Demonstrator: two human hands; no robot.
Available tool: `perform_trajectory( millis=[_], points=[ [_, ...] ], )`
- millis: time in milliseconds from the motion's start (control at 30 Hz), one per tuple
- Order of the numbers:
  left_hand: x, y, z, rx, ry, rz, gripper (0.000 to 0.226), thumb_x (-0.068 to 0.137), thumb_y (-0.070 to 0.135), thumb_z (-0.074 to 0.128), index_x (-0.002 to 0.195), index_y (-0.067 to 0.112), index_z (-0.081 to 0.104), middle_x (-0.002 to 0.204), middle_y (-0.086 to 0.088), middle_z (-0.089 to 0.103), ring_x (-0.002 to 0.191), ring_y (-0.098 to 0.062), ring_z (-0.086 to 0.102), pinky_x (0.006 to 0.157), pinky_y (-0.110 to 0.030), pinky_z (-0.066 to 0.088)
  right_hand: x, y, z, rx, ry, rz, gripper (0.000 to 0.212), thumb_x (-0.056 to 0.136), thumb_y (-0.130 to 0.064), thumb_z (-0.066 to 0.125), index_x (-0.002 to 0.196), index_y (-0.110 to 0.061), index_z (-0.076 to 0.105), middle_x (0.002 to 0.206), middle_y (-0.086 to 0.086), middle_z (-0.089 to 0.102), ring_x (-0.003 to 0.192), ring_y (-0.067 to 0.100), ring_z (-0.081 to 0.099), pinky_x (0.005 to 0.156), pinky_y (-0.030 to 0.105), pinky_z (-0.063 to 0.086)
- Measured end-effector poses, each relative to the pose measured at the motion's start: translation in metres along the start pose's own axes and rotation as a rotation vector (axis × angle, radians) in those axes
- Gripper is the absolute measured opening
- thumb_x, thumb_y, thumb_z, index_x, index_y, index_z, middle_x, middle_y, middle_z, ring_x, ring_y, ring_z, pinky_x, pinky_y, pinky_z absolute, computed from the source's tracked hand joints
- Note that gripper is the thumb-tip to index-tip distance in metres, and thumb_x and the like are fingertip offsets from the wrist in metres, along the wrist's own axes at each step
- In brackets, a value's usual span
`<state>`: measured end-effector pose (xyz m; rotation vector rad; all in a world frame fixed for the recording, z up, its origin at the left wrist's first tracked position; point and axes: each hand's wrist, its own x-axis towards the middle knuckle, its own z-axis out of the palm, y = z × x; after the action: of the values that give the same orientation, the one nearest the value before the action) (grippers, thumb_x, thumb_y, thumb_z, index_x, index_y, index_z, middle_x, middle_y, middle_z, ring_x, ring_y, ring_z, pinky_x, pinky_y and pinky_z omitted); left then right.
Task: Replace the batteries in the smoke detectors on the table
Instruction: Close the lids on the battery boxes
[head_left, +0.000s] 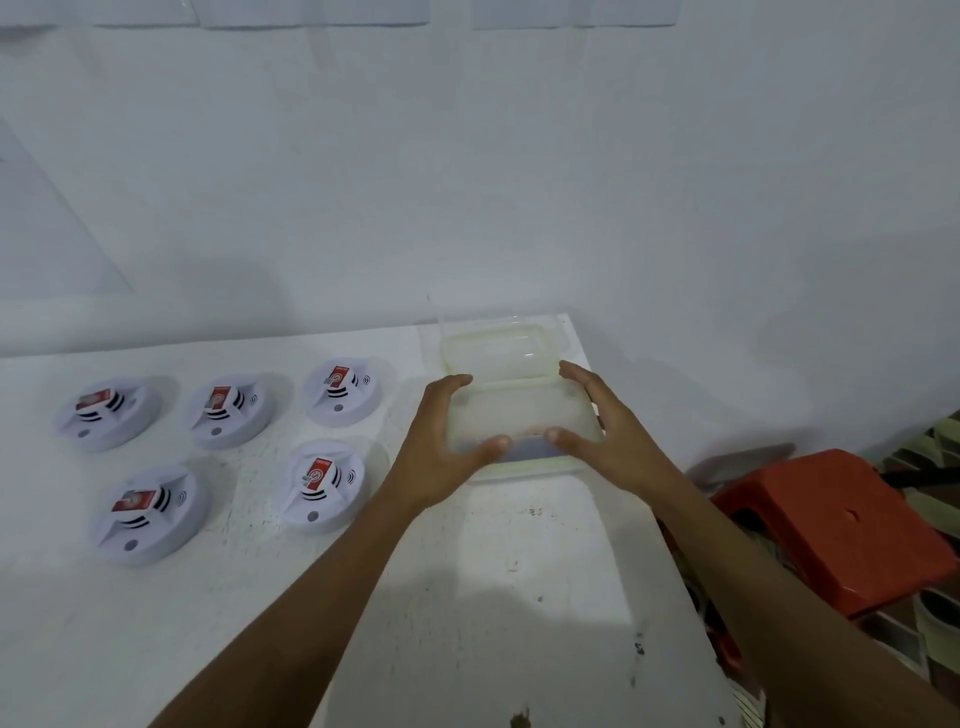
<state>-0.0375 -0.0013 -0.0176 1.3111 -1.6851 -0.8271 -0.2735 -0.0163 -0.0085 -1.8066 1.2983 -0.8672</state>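
Five round white smoke detectors (340, 392), each with a red label on top, sit on the white worktop (260, 597) at nine o'clock. At three o'clock, the left hand (441, 447) and right hand (605, 431) hold a clear plastic box (519, 410), fingers spread wide around its sides.

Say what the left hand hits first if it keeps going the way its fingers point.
The left hand points right, across the translucent plastic container it grips. Going on, it would press into that container first; beyond lies the right hand. Depth is unclear.
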Motion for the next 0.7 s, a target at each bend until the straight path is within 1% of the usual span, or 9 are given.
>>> perform_trajectory(
  millis=[67,133,233,333,467,533,600,667,700],
  points=[
    [-0.001,0.0,0.009,0.009,0.063,-0.019,0.08,0.067,0.066,0.062,0.133,0.026,0.043,0.131,0.012,0.042,0.115,0.02,0.036,0.088,0.004,0.027,0.003,-0.001,0.009,-0.043,0.052,-0.002,0.077,0.076,-0.055,0.071,0.143,-0.036,0.038,0.144,-0.018,0.038,0.129,-0.001,0.039,0.105,0.021,0.033],
    [-0.003,-0.002,0.015,0.007,0.108,-0.046,0.074,0.07,0.066,0.057,0.13,0.025,0.046,0.128,0.011,0.046,0.113,0.018,0.039,0.086,0.004,0.028,0.003,0.001,0.015,-0.061,0.118,-0.014,0.063,0.08,-0.043,0.075,0.135,-0.035,0.045,0.137,-0.015,0.043,0.12,0.0,0.044,0.1,0.017,0.036],
    [-0.002,-0.002,0.016,0.017,0.12,-0.057,0.069,0.073,0.065,0.053,0.128,0.025,0.047,0.127,0.012,0.048,0.111,0.017,0.041,0.087,0.003,0.028,0.004,0.001,0.015,-0.077,0.133,-0.016,0.053,0.08,-0.037,0.076,0.125,-0.036,0.049,0.13,-0.015,0.047,0.112,-0.005,0.046,0.089,0.006,0.033],
    [-0.003,-0.002,0.015,0.026,0.106,-0.035,0.068,0.073,0.063,0.055,0.128,0.025,0.047,0.126,0.012,0.048,0.112,0.017,0.041,0.088,0.003,0.027,0.004,0.002,0.016,-0.066,0.133,-0.005,0.052,0.08,-0.041,0.076,0.124,-0.039,0.047,0.129,-0.017,0.047,0.113,-0.011,0.043,0.087,0.007,0.033],
    [-0.007,-0.003,0.007,0.073,0.008,-0.001,0.066,0.074,0.066,0.055,0.129,0.034,0.04,0.129,0.016,0.043,0.116,0.015,0.038,0.088,0.003,0.028,0.001,0.001,0.009,0.023,0.092,0.013,0.062,0.077,-0.061,0.063,0.132,-0.042,0.042,0.129,-0.024,0.048,0.118,-0.011,0.044,0.088,0.006,0.037],
    [-0.003,-0.003,-0.003,0.078,-0.026,0.023,0.065,0.076,0.07,0.05,0.13,0.037,0.038,0.132,0.014,0.043,0.118,0.014,0.039,0.09,-0.003,0.031,0.008,-0.003,-0.001,0.071,0.103,0.02,0.053,0.085,-0.056,0.063,0.131,-0.038,0.044,0.123,-0.018,0.054,0.112,-0.005,0.052,0.084,0.01,0.043],
    [0.01,-0.004,-0.013,0.057,0.055,0.038,0.066,0.079,0.072,0.047,0.132,0.034,0.04,0.131,0.01,0.046,0.114,0.009,0.044,0.086,-0.014,0.038,0.022,-0.007,-0.012,0.091,0.185,0.032,0.039,0.092,-0.04,0.062,0.128,-0.03,0.051,0.118,-0.011,0.059,0.103,0.0,0.058,0.079,0.012,0.046],
    [0.032,-0.005,-0.021,0.069,0.158,0.017,0.064,0.082,0.063,0.055,0.134,0.029,0.041,0.133,0.007,0.045,0.111,0.002,0.047,0.086,-0.021,0.043,0.042,-0.01,-0.023,0.087,0.266,0.061,0.03,0.094,-0.032,0.062,0.123,-0.025,0.058,0.113,-0.008,0.063,0.095,-0.002,0.06,0.076,0.01,0.046],
    [0.044,-0.006,-0.024,0.088,0.168,-0.009,0.066,0.082,0.057,0.062,0.136,0.028,0.039,0.137,0.006,0.042,0.114,-0.002,0.046,0.091,-0.026,0.045,0.053,-0.011,-0.027,0.079,0.277,0.078,0.028,0.093,-0.031,0.063,0.121,-0.024,0.06,0.112,-0.008,0.064,0.094,0.0,0.061,0.077,0.011,0.046]
  ],
)
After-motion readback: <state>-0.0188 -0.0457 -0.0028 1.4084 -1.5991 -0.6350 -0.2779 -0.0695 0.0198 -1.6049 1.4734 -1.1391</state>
